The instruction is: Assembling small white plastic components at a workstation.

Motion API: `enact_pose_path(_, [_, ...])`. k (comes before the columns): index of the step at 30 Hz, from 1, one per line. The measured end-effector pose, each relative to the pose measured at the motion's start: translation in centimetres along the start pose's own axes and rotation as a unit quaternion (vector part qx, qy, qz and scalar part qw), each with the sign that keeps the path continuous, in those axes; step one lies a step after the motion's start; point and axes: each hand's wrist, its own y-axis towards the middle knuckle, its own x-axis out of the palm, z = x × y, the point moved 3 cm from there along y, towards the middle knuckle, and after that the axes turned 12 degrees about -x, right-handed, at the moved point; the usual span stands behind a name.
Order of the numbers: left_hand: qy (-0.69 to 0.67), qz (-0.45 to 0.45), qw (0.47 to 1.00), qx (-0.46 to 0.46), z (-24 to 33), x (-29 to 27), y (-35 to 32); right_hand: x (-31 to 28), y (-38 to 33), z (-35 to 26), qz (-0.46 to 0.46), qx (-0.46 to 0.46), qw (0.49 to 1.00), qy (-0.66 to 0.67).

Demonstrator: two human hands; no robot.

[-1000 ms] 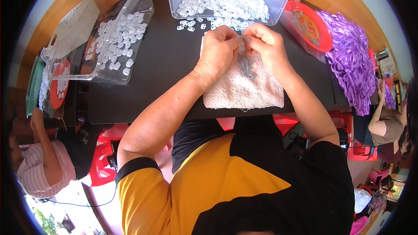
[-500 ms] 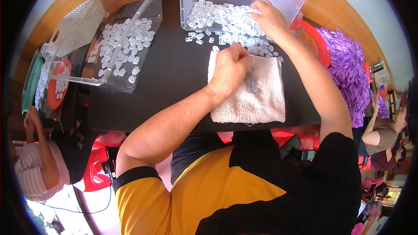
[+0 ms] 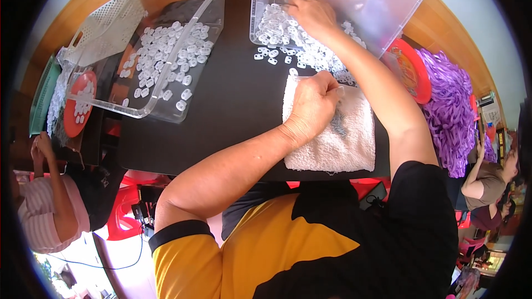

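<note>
My left hand [image 3: 315, 102] is closed in a pinch over a folded cream towel [image 3: 327, 158]. Whatever its fingertips hold is too small to make out. A cluster of small dark metal pieces [image 3: 339, 126] lies on the towel beside that hand. Farther off, my right hand [image 3: 315, 17] reaches into a clear plastic bin [image 3: 382, 8] tipped toward me. Its fingers look apart and slightly bent, just over a heap of small white plastic pieces [image 3: 274, 25] with holes. Some of these pieces spill from the bin's mouth onto the dark table [image 3: 233, 88].
Another clear bin [image 3: 149, 108] with white pieces stands on the left, near a red plate [image 3: 75, 116] and a green basket [image 3: 44, 99]. To the right are a red tray [image 3: 418, 75] and a heap of purple strips [image 3: 449, 105]. Other people sit on both sides.
My right hand has moved left and deeper over the heap in the bin. My left hand stays pinched above the towel. The whole view has shifted slightly.
</note>
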Motion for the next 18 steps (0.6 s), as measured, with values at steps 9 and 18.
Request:
enact_pose_path(9, [-0.001, -0.004, 1.0, 0.01, -0.3, -0.2, 0.2, 0.6, -0.6, -0.1, 0.0, -0.064, 0.995, 0.082])
enact_pose_path(18, [0.017, -0.003, 1.0, 0.014, 0.1, 0.0, 0.2, -0.4, -1.7, -0.1, -0.043, -0.118, 0.984, 0.125])
